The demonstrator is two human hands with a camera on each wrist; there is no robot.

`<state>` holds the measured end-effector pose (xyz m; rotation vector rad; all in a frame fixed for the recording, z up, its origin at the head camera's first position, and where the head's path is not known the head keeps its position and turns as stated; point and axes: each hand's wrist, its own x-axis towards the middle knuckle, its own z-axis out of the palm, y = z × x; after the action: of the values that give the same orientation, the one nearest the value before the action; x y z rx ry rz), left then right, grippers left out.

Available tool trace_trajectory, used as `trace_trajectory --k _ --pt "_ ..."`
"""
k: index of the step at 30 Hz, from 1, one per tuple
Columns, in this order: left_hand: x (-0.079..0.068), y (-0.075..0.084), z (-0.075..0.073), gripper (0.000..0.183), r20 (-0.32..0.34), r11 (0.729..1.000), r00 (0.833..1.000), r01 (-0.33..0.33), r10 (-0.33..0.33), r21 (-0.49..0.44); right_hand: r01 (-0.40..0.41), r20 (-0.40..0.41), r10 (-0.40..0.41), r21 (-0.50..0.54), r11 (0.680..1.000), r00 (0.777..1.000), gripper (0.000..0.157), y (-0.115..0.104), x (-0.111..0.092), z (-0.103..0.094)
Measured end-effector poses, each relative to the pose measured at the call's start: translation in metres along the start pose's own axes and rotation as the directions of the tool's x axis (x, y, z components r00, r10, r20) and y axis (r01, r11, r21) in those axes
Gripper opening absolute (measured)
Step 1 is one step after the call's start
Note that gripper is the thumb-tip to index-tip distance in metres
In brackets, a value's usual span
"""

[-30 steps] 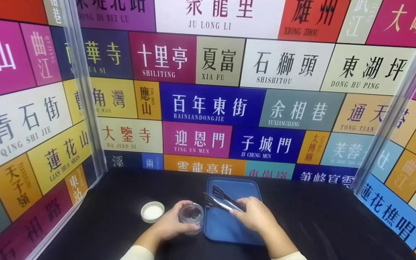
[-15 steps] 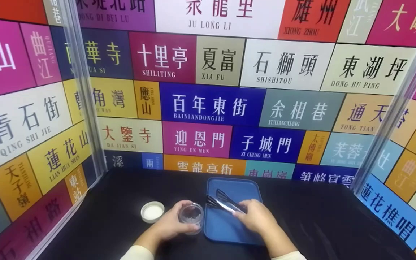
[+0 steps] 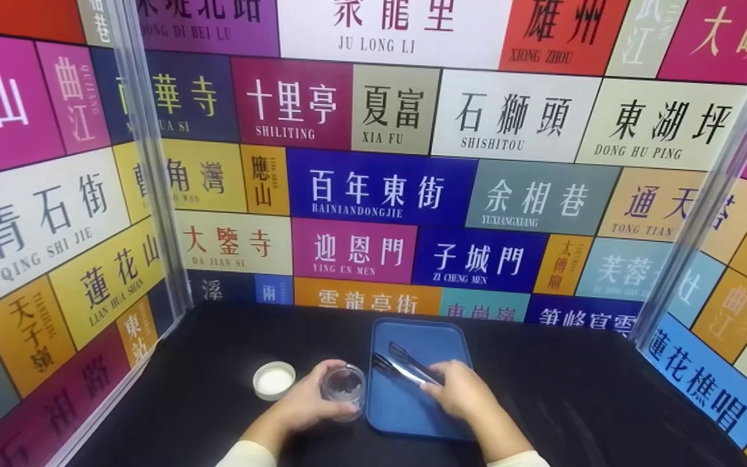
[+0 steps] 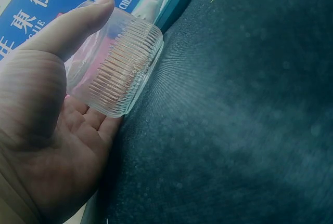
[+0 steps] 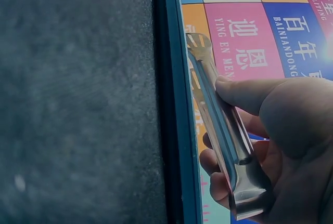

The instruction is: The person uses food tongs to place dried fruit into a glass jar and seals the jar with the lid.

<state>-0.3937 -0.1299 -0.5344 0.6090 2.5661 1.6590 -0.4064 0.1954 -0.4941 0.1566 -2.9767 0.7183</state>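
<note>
My left hand (image 3: 308,399) grips a clear jar (image 3: 345,389) that has no lid on. Thumb and fingers lie on opposite sides of the jar, and its ribbed wall (image 4: 125,63) shows in the left wrist view. A pale round lid (image 3: 274,381) lies left of it on the black cloth. In my right hand (image 3: 464,389) is a pair of metal tongs (image 3: 415,370), held over the blue tray (image 3: 412,415). The tongs' slotted ends point left toward the jar and stand slightly apart. Seen from the right wrist, my thumb presses one arm of the tongs (image 5: 234,130) and my fingers curl under the other.
Black cloth (image 3: 218,337) covers the table around the tray and jar. Colourful panels with printed signs (image 3: 380,188) stand behind and at both sides. Clear upright posts (image 3: 159,162) mark the corners at left and right.
The tongs have shifted slightly right and toward me, so their ends sit farther from the jar and inside the tray's outline. The left hand and jar have stayed put.
</note>
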Motion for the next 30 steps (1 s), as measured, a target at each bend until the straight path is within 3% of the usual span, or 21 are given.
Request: trace_trajectory --k 14,30 --pt "-0.0008 0.0007 -0.0007 0.086 0.003 1.000 1.000 0.011 -0.011 0.005 0.013 -0.046 -0.015 -0.040 0.999 0.999 0.023 -0.0012 -0.0013 -0.0022" --pt "-0.0007 0.0009 -0.0005 0.087 -0.001 1.000 1.000 0.004 -0.004 0.012 0.018 -0.081 -0.021 -0.033 0.999 0.996 0.021 -0.0024 -0.0025 -0.0034"
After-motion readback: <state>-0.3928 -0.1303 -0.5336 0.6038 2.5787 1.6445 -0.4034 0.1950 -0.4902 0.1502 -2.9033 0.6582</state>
